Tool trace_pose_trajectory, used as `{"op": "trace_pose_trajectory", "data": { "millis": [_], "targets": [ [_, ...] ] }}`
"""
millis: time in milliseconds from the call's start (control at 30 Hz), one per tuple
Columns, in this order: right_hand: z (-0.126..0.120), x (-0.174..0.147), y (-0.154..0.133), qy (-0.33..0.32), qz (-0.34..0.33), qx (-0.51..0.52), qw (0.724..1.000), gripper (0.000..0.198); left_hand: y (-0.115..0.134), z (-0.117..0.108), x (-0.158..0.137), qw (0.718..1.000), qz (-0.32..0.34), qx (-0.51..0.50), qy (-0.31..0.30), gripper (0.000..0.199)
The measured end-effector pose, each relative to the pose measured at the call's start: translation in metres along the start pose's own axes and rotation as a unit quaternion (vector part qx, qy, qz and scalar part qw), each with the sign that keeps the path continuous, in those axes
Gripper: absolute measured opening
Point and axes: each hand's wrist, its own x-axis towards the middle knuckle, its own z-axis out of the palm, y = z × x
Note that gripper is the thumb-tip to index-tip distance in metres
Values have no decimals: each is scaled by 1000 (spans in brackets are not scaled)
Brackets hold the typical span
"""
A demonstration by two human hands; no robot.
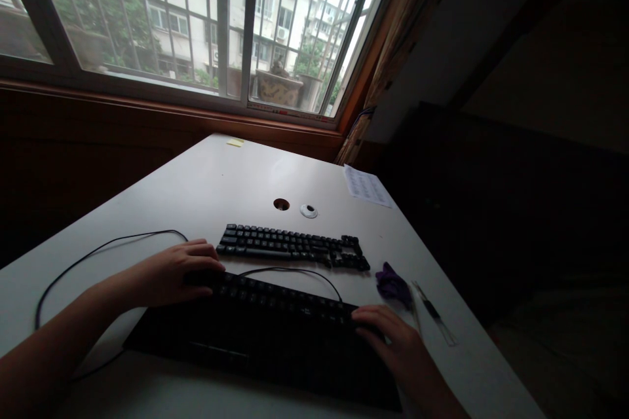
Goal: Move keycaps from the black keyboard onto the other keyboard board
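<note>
Keyboard, hands at edges; desk stretching beyond

Left hand up high, fingers curving over, thumb spread below; right hand sits lower, fingers and thumb pointing inward, bare forearms slanting upward!

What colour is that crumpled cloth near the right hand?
The cloth is dark purple; the head view shows it.

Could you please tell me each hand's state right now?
Left hand: holding the near black keyboard at its left side.
Right hand: holding its right side.
</note>
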Motion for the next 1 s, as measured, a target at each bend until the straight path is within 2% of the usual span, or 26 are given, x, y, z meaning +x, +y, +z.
{"op": "trace_pose_trajectory", "data": {
  "millis": [533, 700, 1000],
  "targets": [
    [-1, -3, 5, -6, 29, 7, 1000, 15, 3, -1, 2, 1000, -3, -11, 11, 32],
    [-1, -4, 2, 0, 41, 2, 999, 16, 3, -2, 1, 1000, -10, -8, -2, 34],
    [2, -2, -4, 18, -30, -33, 999, 15, 1, -1, 0, 1000, -12, 0, -13, 33]
  ]
}}
